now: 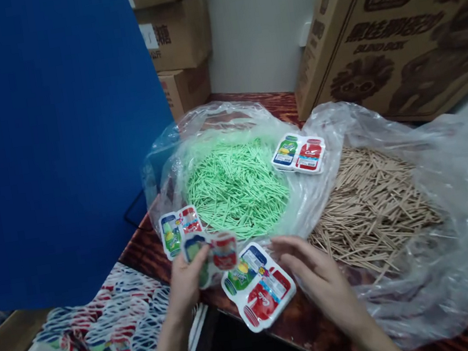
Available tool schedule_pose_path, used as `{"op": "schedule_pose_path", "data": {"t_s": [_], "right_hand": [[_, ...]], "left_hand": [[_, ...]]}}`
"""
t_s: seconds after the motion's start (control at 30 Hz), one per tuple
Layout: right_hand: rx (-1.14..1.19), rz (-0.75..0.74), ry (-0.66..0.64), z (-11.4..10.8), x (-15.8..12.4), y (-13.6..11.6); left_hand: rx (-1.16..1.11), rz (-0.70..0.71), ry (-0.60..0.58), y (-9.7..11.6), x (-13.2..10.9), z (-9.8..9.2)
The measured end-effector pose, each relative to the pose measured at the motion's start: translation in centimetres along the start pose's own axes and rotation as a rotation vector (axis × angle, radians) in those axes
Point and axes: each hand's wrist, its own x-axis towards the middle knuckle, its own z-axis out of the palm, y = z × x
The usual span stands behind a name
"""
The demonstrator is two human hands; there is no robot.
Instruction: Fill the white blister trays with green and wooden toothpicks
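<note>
My left hand (185,283) grips a small double candy packet (224,252) with a green half and a red cola half, thumb on top; it is slightly blurred. Beside it on the table lies a stack of matching packets (261,286), printed with a lemon drink and cola. My right hand (317,277) is just right of that stack, fingers stretched and apart, holding nothing. Another packet (172,231) lies behind my left hand, partly covered. Farther back, more stacked packets (301,153) rest on the plastic between two piles of sticks.
Clear plastic bags hold light green sticks (238,189) and brown sticks (375,207). A large blue panel (49,144) fills the left. Cardboard boxes (181,31) and a printed carton (397,33) stand behind. Lower left, a box holds many packet pieces (106,318).
</note>
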Motion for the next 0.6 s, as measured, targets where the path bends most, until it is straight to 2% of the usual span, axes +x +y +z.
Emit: {"op": "schedule_pose_path", "data": {"t_s": [0.07, 0.13, 0.27, 0.43, 0.53, 0.6], "right_hand": [[-0.099, -0.026, 0.014, 0.9, 1.9, 1.0], [-0.289, -0.111, -0.025, 2.4, 4.3, 2.0], [-0.749, -0.318, -0.142, 6.4, 9.1, 2.9], [-1.029, -0.427, -0.235, 9.9, 13.9, 2.8], [-1.113, -0.486, -0.329, 10.3, 15.8, 2.8], [-1.140, -0.496, -0.343, 10.0, 16.6, 3.0]], "left_hand": [[0.014, 0.071, 0.117, 1.3, 2.7, -2.3], [0.091, 0.180, 0.229, 2.0, 5.5, -4.0], [0.496, 0.412, 0.413, 1.5, 9.6, -5.7], [0.653, 0.471, 0.543, -0.2, 10.8, -6.0], [0.709, 0.473, 0.558, -0.7, 10.8, -6.1], [0.736, 0.467, 0.551, -0.8, 10.9, -6.2]]}}
